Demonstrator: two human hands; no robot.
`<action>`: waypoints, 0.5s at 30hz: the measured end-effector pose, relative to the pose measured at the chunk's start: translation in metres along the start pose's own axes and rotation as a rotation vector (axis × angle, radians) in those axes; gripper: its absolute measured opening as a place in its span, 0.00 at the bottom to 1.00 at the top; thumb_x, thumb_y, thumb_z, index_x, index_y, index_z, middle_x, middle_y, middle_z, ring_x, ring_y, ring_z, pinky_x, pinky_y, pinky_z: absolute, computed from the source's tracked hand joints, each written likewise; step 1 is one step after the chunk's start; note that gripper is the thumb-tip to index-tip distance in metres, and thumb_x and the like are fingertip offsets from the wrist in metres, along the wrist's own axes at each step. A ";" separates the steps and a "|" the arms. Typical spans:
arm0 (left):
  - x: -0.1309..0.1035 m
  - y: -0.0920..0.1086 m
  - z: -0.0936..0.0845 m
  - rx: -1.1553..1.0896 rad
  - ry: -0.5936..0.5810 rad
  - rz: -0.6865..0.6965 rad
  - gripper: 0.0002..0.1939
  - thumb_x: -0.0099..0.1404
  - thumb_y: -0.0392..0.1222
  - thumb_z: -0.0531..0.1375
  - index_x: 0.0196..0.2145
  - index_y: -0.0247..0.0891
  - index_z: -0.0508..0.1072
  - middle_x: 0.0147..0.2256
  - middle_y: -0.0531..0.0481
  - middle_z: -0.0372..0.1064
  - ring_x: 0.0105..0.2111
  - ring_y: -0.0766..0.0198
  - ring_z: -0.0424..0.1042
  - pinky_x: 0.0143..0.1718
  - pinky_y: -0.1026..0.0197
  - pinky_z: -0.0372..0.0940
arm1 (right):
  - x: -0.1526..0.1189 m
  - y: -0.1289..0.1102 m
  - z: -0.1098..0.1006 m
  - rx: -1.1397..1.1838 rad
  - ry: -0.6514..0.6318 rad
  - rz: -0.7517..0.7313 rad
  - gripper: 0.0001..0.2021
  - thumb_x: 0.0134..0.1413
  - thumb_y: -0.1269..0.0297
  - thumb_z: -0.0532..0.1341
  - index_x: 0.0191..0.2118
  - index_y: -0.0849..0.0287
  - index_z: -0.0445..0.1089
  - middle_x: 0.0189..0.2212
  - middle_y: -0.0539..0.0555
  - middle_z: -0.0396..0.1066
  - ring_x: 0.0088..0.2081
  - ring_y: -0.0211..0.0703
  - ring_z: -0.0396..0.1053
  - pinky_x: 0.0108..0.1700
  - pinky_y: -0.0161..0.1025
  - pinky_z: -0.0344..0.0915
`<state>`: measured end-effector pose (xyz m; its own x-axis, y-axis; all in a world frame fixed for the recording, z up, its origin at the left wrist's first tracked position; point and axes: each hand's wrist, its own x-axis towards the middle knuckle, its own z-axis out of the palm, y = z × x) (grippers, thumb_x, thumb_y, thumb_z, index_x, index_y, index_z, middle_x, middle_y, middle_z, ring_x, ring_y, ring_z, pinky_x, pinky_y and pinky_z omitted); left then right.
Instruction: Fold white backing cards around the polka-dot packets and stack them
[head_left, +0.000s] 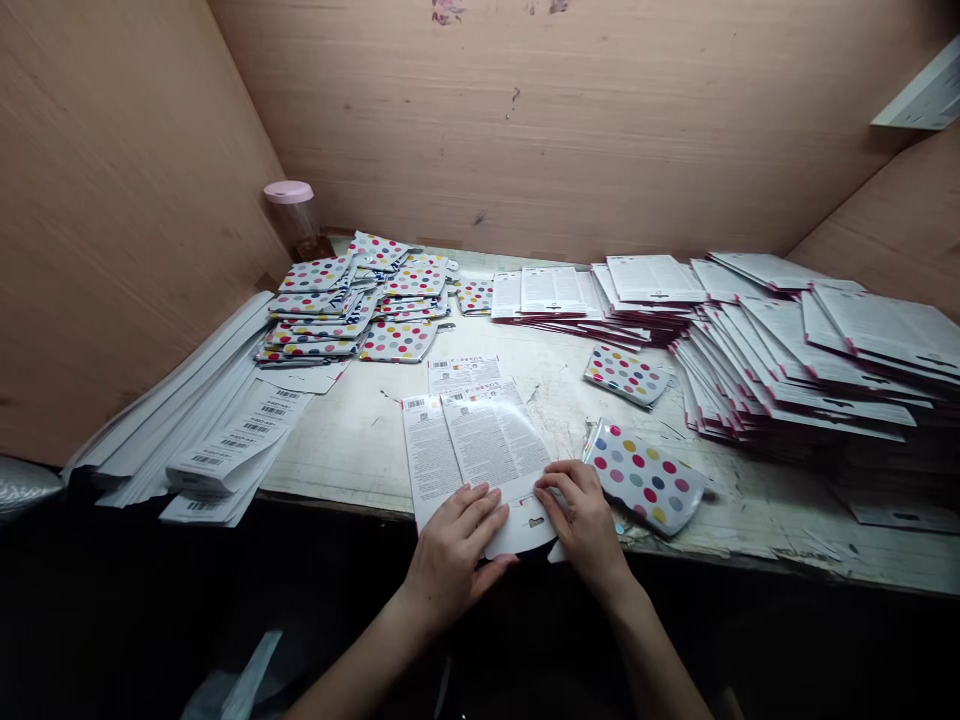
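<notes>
In front of me a white printed card [495, 440] with a hang hole near its lower edge lies over another printed card [431, 455], and a third card [457, 373] shows behind them. The fingers of my left hand [454, 545] lie flat on the lower left of the top card, thumb apart along its bottom edge. At that card's right edge my right hand [581, 520] has its thumb and fingertips bent together in a pinch. A polka-dot pouch [645, 475] lies just right of my right hand, with a smaller dotted pouch [626, 375] behind it.
Stacked dotted pouches [322, 310] stand at the back left, near a pink-lidded cup [292, 210]. Barcode label strips [240, 440] hang over the front left edge. Piles of printed cards [780, 350] fill the right side. Wooden panels [525, 130] enclose the table.
</notes>
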<state>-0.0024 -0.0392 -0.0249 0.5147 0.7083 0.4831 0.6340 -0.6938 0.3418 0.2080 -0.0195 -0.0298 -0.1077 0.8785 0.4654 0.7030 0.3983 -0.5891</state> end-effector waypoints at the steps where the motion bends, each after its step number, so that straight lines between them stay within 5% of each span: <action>1: 0.000 0.000 0.000 0.001 0.001 -0.005 0.21 0.63 0.47 0.62 0.51 0.35 0.72 0.50 0.42 0.73 0.53 0.50 0.69 0.54 0.45 0.68 | 0.001 0.000 0.001 -0.032 -0.004 0.007 0.05 0.61 0.69 0.57 0.35 0.57 0.68 0.37 0.56 0.64 0.42 0.49 0.62 0.45 0.48 0.64; 9: -0.001 0.002 0.000 -0.022 -0.018 -0.032 0.21 0.63 0.48 0.61 0.52 0.35 0.71 0.51 0.42 0.72 0.54 0.50 0.68 0.55 0.47 0.67 | 0.006 0.003 0.013 -0.323 -0.040 -0.004 0.06 0.61 0.70 0.56 0.31 0.60 0.65 0.32 0.57 0.63 0.36 0.51 0.58 0.39 0.49 0.60; 12: -0.001 0.000 -0.003 -0.044 -0.031 -0.058 0.27 0.63 0.48 0.62 0.56 0.33 0.65 0.52 0.40 0.71 0.55 0.51 0.68 0.57 0.48 0.66 | -0.010 -0.009 0.008 -0.335 -0.059 -0.062 0.06 0.62 0.69 0.55 0.32 0.59 0.64 0.33 0.57 0.63 0.36 0.51 0.59 0.39 0.49 0.60; 15: -0.001 -0.005 -0.009 -0.065 -0.047 -0.058 0.30 0.63 0.49 0.61 0.59 0.33 0.62 0.52 0.38 0.71 0.55 0.51 0.68 0.56 0.48 0.67 | -0.035 -0.031 -0.010 -0.282 -0.210 -0.223 0.06 0.61 0.72 0.53 0.33 0.57 0.64 0.33 0.55 0.65 0.36 0.49 0.61 0.39 0.47 0.62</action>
<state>-0.0114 -0.0370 -0.0197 0.5054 0.7520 0.4231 0.6259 -0.6570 0.4202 0.1969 -0.0651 -0.0211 -0.3996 0.8252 0.3992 0.8083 0.5225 -0.2711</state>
